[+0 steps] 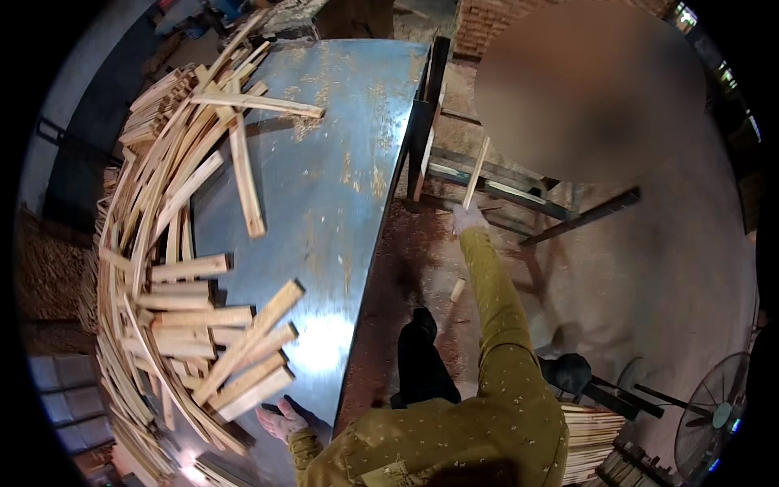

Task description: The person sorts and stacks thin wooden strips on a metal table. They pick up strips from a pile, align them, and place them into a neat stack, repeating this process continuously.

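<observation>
My right hand (468, 217) is stretched out ahead, closed around the near end of a thin wooden strip (477, 174). The strip points away over a dark metal frame (503, 190), and its far end meets a blurred patch. My left hand (282, 419) is low over the near part of a metal-topped table (333, 211), fingers apart and nothing in them. Just beyond its fingers lie several short wooden pieces (250, 380), fanned out on the table. Whether the fingertips touch the closest piece I cannot tell.
Long wooden strips (154, 203) pile along the table's left side, with sawdust on the top. A wood offcut (458, 290) lies on the floor. A standing fan (718, 414) and stacked strips (591, 438) are at lower right. A large blurred oval hides the upper right.
</observation>
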`<state>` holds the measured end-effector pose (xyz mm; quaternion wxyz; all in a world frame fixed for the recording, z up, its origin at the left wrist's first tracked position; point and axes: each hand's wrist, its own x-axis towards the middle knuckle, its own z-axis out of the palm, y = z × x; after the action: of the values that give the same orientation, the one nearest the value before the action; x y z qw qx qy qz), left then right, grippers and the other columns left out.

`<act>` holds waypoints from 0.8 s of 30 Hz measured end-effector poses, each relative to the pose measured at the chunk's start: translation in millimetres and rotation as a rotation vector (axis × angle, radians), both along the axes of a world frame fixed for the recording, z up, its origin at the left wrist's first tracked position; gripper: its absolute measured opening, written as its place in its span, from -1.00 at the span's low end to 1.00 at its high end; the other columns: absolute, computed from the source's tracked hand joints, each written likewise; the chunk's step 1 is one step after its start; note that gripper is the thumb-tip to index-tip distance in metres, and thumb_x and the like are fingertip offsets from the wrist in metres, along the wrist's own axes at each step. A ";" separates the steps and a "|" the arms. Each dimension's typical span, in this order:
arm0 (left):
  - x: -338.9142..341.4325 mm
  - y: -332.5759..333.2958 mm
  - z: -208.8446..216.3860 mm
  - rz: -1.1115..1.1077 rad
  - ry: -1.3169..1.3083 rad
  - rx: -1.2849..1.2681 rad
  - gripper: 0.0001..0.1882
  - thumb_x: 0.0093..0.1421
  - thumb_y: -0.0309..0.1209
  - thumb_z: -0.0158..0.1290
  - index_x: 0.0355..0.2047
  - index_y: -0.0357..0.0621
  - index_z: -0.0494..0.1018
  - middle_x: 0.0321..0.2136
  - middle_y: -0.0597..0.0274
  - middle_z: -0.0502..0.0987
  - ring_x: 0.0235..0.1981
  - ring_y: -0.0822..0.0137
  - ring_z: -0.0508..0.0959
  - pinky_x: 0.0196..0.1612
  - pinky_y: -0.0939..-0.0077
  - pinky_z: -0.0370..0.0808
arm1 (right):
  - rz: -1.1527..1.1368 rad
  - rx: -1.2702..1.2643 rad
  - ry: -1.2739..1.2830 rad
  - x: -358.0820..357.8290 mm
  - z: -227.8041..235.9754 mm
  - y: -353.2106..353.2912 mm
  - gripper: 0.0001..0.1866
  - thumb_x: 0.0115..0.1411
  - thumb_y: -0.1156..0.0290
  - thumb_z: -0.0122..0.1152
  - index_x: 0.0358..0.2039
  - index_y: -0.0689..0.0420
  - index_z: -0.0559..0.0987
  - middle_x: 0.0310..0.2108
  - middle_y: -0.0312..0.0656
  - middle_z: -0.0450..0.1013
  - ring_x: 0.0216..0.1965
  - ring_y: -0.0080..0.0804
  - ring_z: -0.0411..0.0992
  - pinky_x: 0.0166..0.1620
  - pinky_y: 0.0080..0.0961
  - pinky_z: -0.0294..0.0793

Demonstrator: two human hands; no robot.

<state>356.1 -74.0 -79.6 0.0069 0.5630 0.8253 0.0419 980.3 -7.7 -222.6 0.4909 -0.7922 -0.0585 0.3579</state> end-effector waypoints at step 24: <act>-83.3 -28.6 84.3 0.765 -0.037 -0.402 -0.01 0.19 0.21 -0.02 0.43 0.00 -0.18 0.38 -0.14 0.02 0.39 -0.01 0.08 0.40 0.17 0.05 | 0.787 0.262 -0.865 -83.4 99.8 40.6 -0.56 0.39 0.26 -0.04 0.15 0.30 0.39 0.00 0.08 0.42 -0.17 -0.24 0.46 -0.17 -0.53 0.49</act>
<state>272.9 -102.6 4.6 0.1151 0.2030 0.9661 -0.1103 896.9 32.8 -122.9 0.3467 -0.7175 -0.5858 0.1480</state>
